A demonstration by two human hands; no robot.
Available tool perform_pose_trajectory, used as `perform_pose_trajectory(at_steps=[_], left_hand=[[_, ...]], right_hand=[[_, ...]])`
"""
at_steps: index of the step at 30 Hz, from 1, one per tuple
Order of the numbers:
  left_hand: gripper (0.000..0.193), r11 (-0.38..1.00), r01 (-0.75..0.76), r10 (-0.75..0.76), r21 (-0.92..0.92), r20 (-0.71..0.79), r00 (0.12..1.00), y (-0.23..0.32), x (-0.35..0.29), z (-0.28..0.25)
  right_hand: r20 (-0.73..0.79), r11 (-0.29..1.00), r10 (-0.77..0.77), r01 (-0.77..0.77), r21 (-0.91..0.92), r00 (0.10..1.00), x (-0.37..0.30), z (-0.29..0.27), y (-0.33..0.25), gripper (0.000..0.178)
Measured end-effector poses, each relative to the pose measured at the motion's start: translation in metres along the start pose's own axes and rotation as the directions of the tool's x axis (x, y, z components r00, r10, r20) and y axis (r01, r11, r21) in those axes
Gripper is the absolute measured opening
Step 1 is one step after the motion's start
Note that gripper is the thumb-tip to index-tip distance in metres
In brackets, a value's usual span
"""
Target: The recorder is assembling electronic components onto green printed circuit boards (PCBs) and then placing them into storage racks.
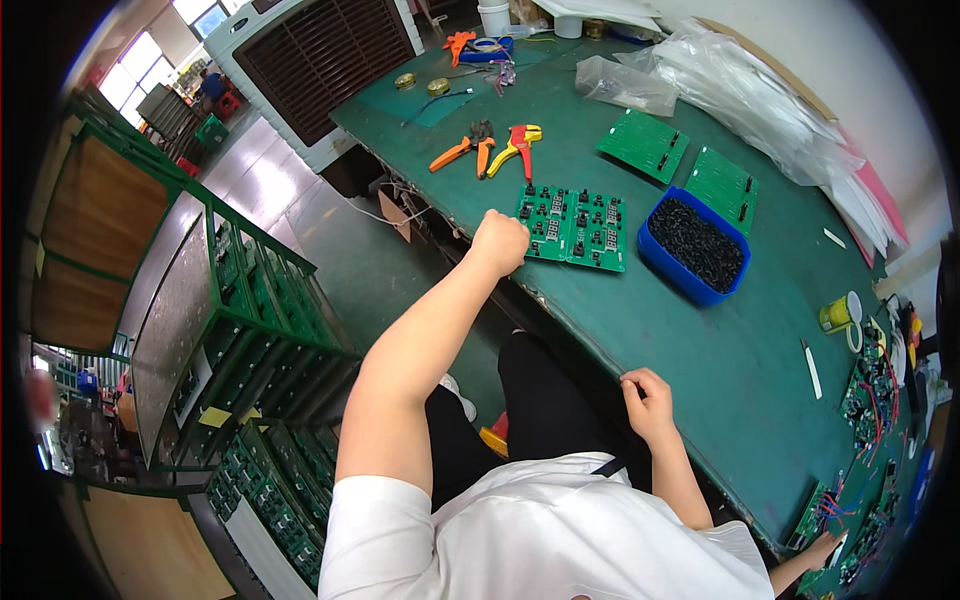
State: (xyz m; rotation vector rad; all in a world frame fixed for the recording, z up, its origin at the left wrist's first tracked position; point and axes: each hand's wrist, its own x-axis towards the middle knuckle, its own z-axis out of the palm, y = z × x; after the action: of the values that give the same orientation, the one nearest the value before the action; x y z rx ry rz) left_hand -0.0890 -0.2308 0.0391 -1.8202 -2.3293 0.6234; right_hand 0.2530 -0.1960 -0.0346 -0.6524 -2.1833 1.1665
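My left hand (500,243) is closed at the left edge of a green circuit board panel (571,228), which lies on the table with its black buttons and small digit displays facing up. The fingertips are partly hidden, but they seem to grip that edge. Over the table's near edge, my right hand (648,402) has its fingers curled and thumb pressed in; whatever it may hold is too small to make out. To the right of the panel stands a blue bin (690,288) full of small black parts.
Two green boards (643,146) (718,190) lie farther back. Orange-handled pliers (466,148) and a red-yellow wire stripper (517,150) lie behind the panel. A white-handled blade (811,369) is at right. Another person's hand (822,552) works among wired boards at lower right. Board racks (250,330) stand left.
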Motion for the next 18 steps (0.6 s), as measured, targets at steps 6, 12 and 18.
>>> perform_pose_trajectory(at_steps=[6, 12, 18], left_hand=[[0.034, 0.99, -0.139, 0.139, 0.014, -0.022, 0.99, -0.012, 0.015, 0.007], [0.032, 0.887, -0.45, 0.417, -0.101, -0.237, 0.877, -0.008, 0.022, 0.014], [0.041, 0.91, -0.413, 0.4, 0.027, -0.321, 0.859, 0.007, -0.043, -0.034]], right_hand=[[0.077, 1.0, -0.026, 0.027, -0.01, 0.997, 0.02, 0.002, 0.003, 0.005], [0.033, 1.0, -0.017, 0.016, 0.024, 0.999, 0.009, 0.014, 0.026, 0.008], [0.029, 0.995, 0.034, -0.036, 0.092, 0.999, 0.015, 0.004, 0.045, 0.017]])
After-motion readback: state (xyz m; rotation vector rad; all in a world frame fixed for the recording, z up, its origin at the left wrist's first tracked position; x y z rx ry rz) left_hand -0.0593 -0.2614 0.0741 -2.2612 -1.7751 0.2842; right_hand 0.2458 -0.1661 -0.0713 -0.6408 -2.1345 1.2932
